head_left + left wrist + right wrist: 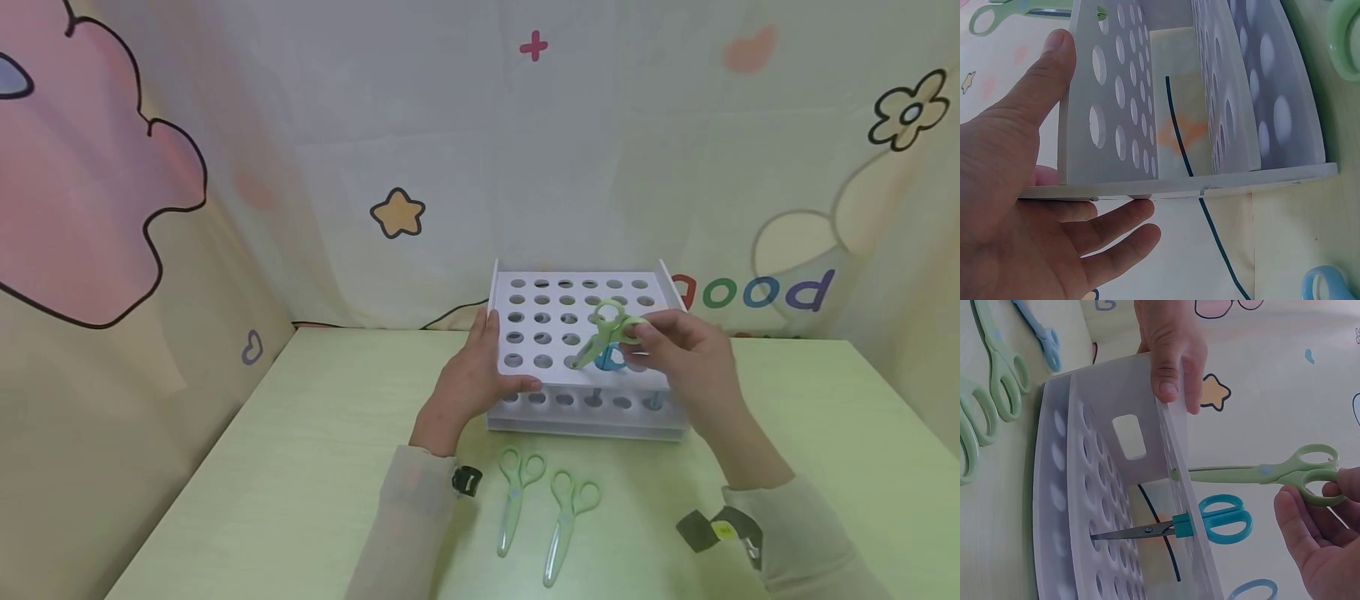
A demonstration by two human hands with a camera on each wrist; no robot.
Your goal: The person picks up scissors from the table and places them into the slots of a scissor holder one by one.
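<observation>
A white rack (529, 308) with rows of round holes stands on the table. My left hand (471, 367) grips its front left corner, thumb over the top board's edge and fingers along the side panel (1235, 181). Pinched by a handle loop in my right hand (693, 354) are light green scissors (1272, 472), tilted, their tip right at a front-row hole. Teal-handled scissors (1229, 528) stand in a neighbouring hole, blades pointing down through the rack. Beside them shows another blue handle loop (1257, 586), hidden behind my right hand in the head view.
Two light green scissors (513, 492) (566, 525) lie on the table in front of the rack, handles toward it. Blue-handled scissors (1047, 340) also lie on the table. A printed curtain (450, 125) hangs behind the table.
</observation>
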